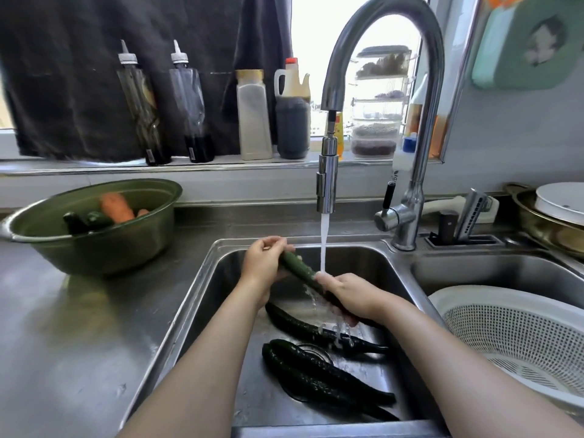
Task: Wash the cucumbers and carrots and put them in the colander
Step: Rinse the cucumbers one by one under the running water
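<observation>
Cucumber (pixel 298 267) rinsing goes best, I judge, if the left hand (pixel 264 263) grips one end and turns it while the right hand (pixel 347 295), wrapped round the other end, rubs along it under the faucet stream (pixel 324 245). It is dark green, bumpy and wet, held slanted above the sink (pixel 215 273), near the white colander (pixel 521 336).

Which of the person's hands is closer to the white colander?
Right. The right hand grips the cucumber left of the colander; the left hand holds its other end, further left.
</observation>
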The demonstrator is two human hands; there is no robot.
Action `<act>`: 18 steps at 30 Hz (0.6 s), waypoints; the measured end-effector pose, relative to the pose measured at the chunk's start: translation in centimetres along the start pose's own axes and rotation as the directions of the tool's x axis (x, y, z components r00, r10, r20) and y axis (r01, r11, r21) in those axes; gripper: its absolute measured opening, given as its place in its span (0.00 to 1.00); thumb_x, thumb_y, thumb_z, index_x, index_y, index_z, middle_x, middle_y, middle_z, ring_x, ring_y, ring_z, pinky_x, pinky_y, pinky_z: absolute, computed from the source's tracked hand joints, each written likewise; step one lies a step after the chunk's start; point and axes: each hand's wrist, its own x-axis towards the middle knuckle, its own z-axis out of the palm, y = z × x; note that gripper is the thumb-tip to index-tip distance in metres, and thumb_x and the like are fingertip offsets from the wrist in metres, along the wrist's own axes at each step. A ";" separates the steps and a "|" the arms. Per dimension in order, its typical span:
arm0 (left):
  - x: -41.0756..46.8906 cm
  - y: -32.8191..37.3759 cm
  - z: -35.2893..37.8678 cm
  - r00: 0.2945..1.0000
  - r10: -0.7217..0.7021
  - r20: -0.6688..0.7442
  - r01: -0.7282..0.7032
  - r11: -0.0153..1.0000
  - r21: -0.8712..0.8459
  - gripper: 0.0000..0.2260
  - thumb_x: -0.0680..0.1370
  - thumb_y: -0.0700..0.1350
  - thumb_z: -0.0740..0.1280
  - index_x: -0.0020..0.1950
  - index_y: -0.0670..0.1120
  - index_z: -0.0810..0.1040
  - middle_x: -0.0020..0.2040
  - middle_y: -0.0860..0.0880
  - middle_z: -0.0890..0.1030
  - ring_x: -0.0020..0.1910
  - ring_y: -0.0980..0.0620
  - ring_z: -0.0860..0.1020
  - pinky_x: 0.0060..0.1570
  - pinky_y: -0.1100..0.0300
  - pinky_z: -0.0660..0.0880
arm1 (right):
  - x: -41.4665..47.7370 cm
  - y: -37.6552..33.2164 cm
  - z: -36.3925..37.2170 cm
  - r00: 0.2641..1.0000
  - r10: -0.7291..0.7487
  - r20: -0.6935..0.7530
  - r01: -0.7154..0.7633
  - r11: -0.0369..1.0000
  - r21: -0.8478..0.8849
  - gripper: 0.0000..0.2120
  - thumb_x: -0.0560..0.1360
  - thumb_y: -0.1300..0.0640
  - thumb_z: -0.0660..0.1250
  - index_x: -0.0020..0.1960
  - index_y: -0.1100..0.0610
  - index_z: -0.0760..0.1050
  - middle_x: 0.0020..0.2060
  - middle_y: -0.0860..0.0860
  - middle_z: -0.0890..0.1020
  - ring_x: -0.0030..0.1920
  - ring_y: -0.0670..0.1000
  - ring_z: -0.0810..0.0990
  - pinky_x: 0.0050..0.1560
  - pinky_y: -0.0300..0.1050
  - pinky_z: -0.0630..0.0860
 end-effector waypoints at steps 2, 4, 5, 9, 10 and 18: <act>-0.3 0.1 1.0 0.991 -0.065 0.116 0.092 0.964 -0.249 0.04 0.85 0.41 0.60 0.56 0.43 0.74 0.51 0.42 0.83 0.48 0.44 0.84 0.47 0.48 0.82 | -0.2 0.3 -0.1 1.000 -0.006 0.021 0.002 0.989 0.149 0.30 0.83 0.37 0.55 0.42 0.62 0.78 0.31 0.60 0.78 0.28 0.56 0.75 0.31 0.47 0.75; -0.7 -0.2 2.1 0.982 -0.051 0.182 0.102 0.953 -0.284 0.06 0.86 0.40 0.59 0.57 0.42 0.75 0.51 0.43 0.83 0.50 0.46 0.83 0.47 0.51 0.83 | -0.3 0.5 -0.1 0.998 -0.023 0.052 0.010 0.969 0.247 0.25 0.85 0.42 0.55 0.49 0.63 0.78 0.38 0.65 0.81 0.34 0.58 0.78 0.38 0.52 0.78; -1.0 -0.5 2.5 0.979 -0.033 0.202 0.086 0.962 -0.258 0.07 0.85 0.40 0.59 0.58 0.42 0.76 0.50 0.44 0.83 0.51 0.46 0.83 0.49 0.50 0.82 | -0.4 0.5 0.0 0.997 -0.030 0.076 0.004 0.949 0.314 0.22 0.86 0.45 0.55 0.53 0.62 0.77 0.39 0.63 0.82 0.35 0.58 0.78 0.39 0.52 0.77; -2.6 -1.3 4.4 0.974 0.043 0.223 -0.047 0.999 0.016 0.04 0.81 0.41 0.69 0.53 0.44 0.83 0.42 0.46 0.85 0.43 0.48 0.82 0.46 0.53 0.80 | -1.1 -0.8 0.5 0.985 -0.054 0.166 -0.049 0.829 0.558 0.23 0.83 0.40 0.54 0.51 0.58 0.75 0.37 0.55 0.78 0.35 0.55 0.77 0.41 0.51 0.76; -2.9 -1.2 4.8 0.982 0.059 0.181 -0.067 0.997 0.037 0.03 0.79 0.42 0.72 0.51 0.44 0.84 0.40 0.47 0.85 0.40 0.49 0.82 0.41 0.57 0.80 | -1.1 -1.1 0.7 0.982 -0.067 0.174 -0.050 0.805 0.591 0.25 0.80 0.36 0.55 0.50 0.58 0.75 0.37 0.55 0.77 0.34 0.55 0.76 0.39 0.49 0.76; -2.2 -0.7 2.9 0.985 0.015 0.171 -0.022 0.999 0.042 0.09 0.83 0.48 0.66 0.54 0.44 0.83 0.39 0.47 0.82 0.35 0.49 0.79 0.34 0.59 0.75 | -1.6 -1.9 0.8 0.993 -0.094 0.075 0.034 0.817 0.576 0.27 0.82 0.34 0.54 0.49 0.59 0.71 0.31 0.52 0.75 0.25 0.51 0.70 0.24 0.41 0.67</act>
